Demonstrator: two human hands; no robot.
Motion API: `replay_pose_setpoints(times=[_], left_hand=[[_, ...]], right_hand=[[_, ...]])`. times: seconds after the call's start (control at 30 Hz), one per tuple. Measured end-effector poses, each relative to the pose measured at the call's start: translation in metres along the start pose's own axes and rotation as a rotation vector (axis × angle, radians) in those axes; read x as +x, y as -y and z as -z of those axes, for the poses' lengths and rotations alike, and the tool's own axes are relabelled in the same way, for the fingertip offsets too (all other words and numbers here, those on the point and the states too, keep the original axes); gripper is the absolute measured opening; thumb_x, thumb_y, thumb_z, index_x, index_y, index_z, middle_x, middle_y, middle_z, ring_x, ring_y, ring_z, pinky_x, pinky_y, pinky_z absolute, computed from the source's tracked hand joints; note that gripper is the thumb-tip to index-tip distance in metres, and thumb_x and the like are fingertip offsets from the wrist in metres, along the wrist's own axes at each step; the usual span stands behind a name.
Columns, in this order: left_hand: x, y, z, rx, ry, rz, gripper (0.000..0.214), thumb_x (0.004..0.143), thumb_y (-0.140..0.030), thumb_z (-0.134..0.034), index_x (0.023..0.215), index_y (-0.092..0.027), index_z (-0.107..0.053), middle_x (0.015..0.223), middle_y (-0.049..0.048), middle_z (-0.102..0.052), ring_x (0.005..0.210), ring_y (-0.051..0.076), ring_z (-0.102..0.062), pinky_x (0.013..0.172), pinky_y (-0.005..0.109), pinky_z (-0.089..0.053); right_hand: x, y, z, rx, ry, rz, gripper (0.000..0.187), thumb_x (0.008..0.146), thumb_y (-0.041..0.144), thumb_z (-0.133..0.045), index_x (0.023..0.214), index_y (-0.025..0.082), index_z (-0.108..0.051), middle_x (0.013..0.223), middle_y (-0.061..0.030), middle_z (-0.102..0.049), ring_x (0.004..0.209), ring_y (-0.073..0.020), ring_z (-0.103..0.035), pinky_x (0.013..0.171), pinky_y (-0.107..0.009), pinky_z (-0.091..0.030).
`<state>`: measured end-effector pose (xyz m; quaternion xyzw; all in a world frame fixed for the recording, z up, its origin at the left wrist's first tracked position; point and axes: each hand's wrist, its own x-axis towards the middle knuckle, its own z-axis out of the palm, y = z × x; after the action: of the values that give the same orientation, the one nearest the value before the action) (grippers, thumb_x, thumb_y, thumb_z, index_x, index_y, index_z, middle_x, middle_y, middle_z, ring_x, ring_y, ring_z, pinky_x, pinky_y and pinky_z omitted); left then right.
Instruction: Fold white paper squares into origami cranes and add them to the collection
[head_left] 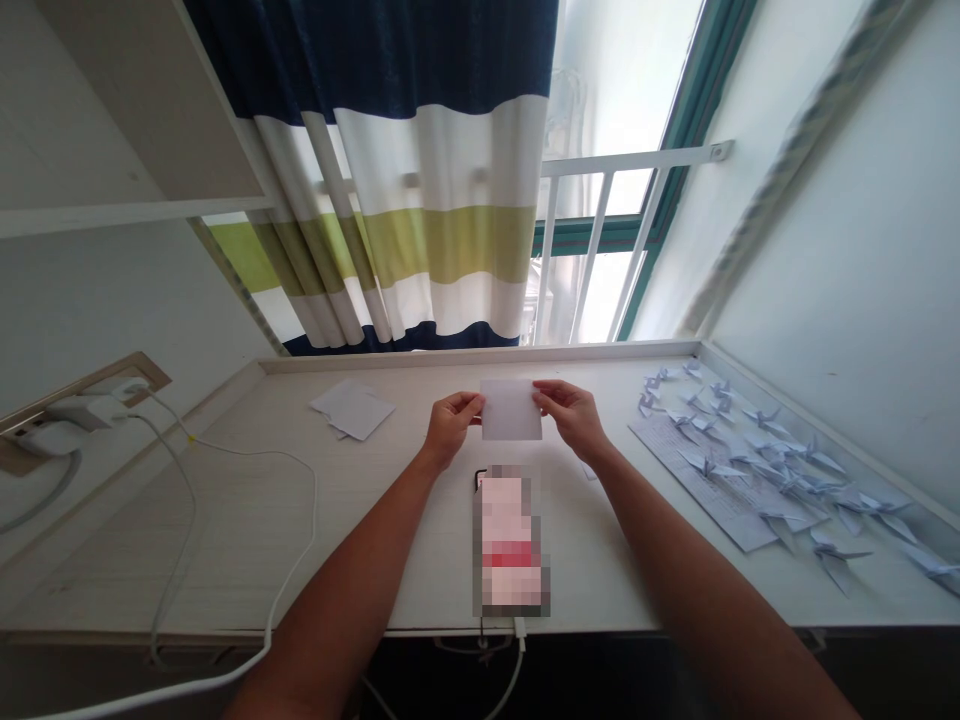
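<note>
A plain white square sheet of paper [511, 410] is held up over the middle of the desk between my two hands. My left hand [452, 422] pinches its left edge between thumb and fingers. On the opposite edge, my right hand [568, 412] grips the sheet near its upper right corner. Below the paper lies a phone [511, 540], its screen blurred out, with a white cable plugged into its near end. Part of another pale paper [589, 472] shows beside my right wrist.
Several folded paper cranes [787, 465] spread over the desk's right side, some on a printed sheet [739, 525]. Loose white squares [352, 410] lie at the back left. A white cable [311, 500] runs from the power sockets [82, 410] across the left. A raised rim [480, 358] borders the back.
</note>
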<state>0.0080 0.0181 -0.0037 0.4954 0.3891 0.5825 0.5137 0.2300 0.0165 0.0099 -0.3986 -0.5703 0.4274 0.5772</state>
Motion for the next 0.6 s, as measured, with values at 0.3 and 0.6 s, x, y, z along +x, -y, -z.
replay_pose_setpoints(times=[0.3, 0.6], left_hand=[[0.0019, 0.0034, 0.0025, 0.030, 0.004, -0.011, 0.036, 0.073, -0.049, -0.082, 0.086, -0.015, -0.076, 0.077, 0.0049, -0.073, 0.071, 0.016, -0.066, 0.069, 0.033, -0.058], [-0.0006, -0.0010, 0.0019, 0.063, 0.016, 0.006, 0.042, 0.074, -0.052, -0.081, 0.090, -0.014, -0.075, 0.079, 0.0049, -0.072, 0.071, 0.016, -0.066, 0.067, 0.035, -0.060]], right_hand=[[0.0000, 0.0006, -0.0025, 0.066, -0.031, -0.004, 0.045, 0.073, 0.040, -0.086, 0.111, 0.023, -0.070, 0.084, -0.0023, -0.072, 0.077, -0.0189, -0.065, 0.072, -0.037, -0.055], [0.0014, -0.0010, -0.0008, 0.042, -0.054, -0.010, 0.046, 0.070, 0.044, -0.087, 0.106, 0.021, -0.072, 0.083, -0.0029, -0.071, 0.076, -0.0187, -0.064, 0.072, -0.038, -0.056]])
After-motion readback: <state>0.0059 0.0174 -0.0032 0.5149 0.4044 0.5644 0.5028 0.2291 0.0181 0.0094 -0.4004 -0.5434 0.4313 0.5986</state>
